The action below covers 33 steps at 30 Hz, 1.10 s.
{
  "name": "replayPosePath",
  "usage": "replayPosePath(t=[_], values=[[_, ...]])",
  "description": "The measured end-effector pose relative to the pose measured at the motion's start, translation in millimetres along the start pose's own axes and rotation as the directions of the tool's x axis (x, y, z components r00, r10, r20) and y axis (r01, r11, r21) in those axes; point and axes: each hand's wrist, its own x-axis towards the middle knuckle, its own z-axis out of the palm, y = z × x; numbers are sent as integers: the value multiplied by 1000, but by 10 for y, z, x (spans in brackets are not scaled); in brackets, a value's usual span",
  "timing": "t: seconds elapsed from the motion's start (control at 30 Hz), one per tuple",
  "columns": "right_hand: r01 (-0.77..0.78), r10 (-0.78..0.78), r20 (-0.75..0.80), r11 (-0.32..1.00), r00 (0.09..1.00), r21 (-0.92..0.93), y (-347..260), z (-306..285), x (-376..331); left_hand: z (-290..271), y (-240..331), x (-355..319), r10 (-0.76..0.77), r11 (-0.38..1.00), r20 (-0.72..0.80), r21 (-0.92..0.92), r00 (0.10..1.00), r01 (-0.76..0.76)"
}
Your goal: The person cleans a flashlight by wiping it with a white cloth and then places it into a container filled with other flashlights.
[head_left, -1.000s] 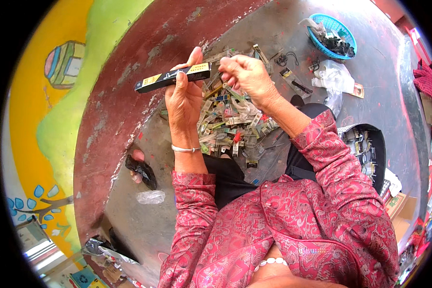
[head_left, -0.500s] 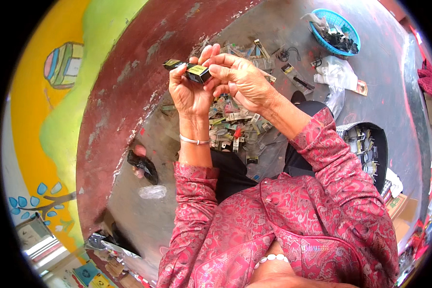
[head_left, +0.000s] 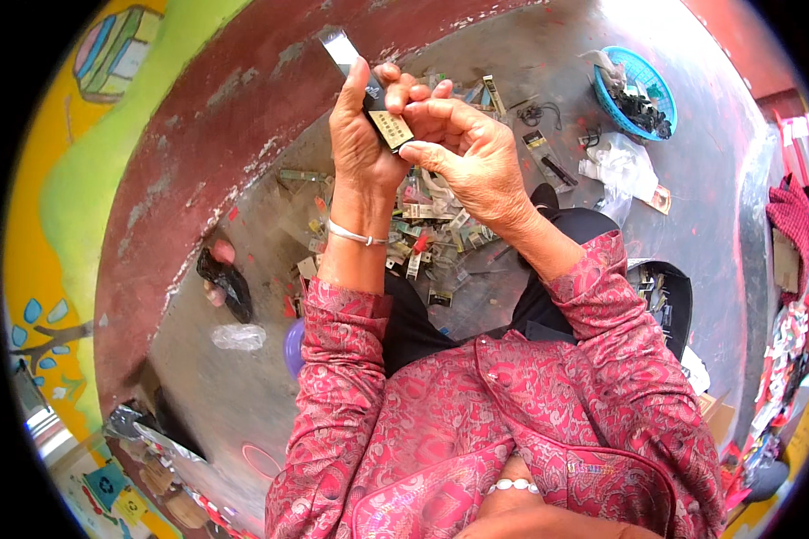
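A slim black box [head_left: 388,128] with a gold panel is held up in front of me, tilted, its far end pale and shiny like a raised flap. My left hand [head_left: 361,148], with a silver bangle on its wrist, is closed around the box, thumb along its left side. The thumb and fingers of my right hand [head_left: 478,160] pinch the box's near end. Below both hands, a loose pile of small flat packets [head_left: 427,235] lies on the floor between my legs, partly hidden by my hands and forearms.
A blue basket [head_left: 671,101] with dark items stands at the far right, near a crumpled clear plastic bag [head_left: 622,171]. To my right is a black-sided container [head_left: 680,314] of small packets. A black bag [head_left: 232,286] and clear plastic [head_left: 239,337] lie left. A red wall base curves behind.
The box has turned from nearly level to steeply tilted, and its pale far end now points up. My right hand has shifted down to the near end. The whole view has swung slightly.
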Motion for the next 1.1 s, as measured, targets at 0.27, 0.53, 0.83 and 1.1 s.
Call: replayPosePath(t=[0.27,0.53,0.83,1.1], values=[[276,-262,95,843,960,-461,52,72,-3,-231,121,-50,-241,967,109,114,964,228],[267,-211,163,763,964,-589,70,86,-3,-294,71,-74,-223,973,73,77,972,217],[442,-363,258,652,896,-616,136,153,-26,-254,16,-137,-112,993,170,55,979,104],[584,-524,332,442,784,-681,255,172,-29,-225,20,-187,-146,976,109,176,983,126]])
